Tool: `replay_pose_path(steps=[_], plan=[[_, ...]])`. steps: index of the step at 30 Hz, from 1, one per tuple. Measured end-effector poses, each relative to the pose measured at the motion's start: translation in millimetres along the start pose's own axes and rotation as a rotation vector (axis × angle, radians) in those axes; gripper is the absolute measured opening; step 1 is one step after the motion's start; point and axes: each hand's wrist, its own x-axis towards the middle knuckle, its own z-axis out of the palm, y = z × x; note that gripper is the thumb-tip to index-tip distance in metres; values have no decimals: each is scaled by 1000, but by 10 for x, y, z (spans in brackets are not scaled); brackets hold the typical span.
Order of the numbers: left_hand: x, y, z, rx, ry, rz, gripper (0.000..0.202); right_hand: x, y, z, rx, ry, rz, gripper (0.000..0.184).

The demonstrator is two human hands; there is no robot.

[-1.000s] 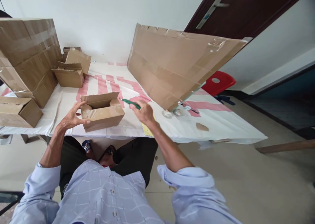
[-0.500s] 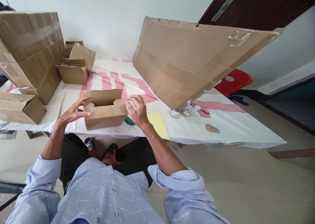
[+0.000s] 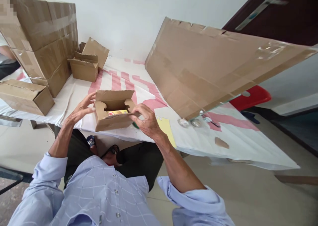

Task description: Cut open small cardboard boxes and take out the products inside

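A small brown cardboard box [image 3: 114, 122] sits near the table's front edge, its top flaps raised and its inside showing. Within it lies a yellow packet [image 3: 116, 112] with red marks, partly hidden by the front wall. My left hand [image 3: 79, 111] is at the box's left side, thumb and fingers spread, fingertips against the cardboard. My right hand [image 3: 147, 120] pinches the front flap at its right end between thumb and fingers. Under that hand, a green object [image 3: 135, 124] shows only in part. A yellow sheet [image 3: 167, 130] lies just to the right.
Large taped cartons [image 3: 49, 30] are stacked at the left, with a closed box [image 3: 27, 95] before them and open boxes [image 3: 84, 67] behind. A big cardboard panel [image 3: 211, 67] leans across the right. Tape rolls [image 3: 184, 122] and a cardboard scrap [image 3: 221, 142] lie on the table.
The front flap has swung outward, bringing the yellow packet into sight. My right hand has closed on that flap. My left thumb has come off the front flap to the left side.
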Motion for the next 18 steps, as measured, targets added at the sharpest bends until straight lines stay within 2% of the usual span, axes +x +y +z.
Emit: replay_pose_path(steps=[3,5,10,18], plan=[[-67,-107,146,56,-63,74,143,-100,95,-96,80,63,34,17],[-89,-135,266,130,-67,142,157,-149,168,-140,119,107,64,21],[-68,-94,467,237,-13,239,152,-230,272,-176,143,148,153,34],[-127,-73,549,336,20,146,142,-305,251,-232,130,143,201,38]])
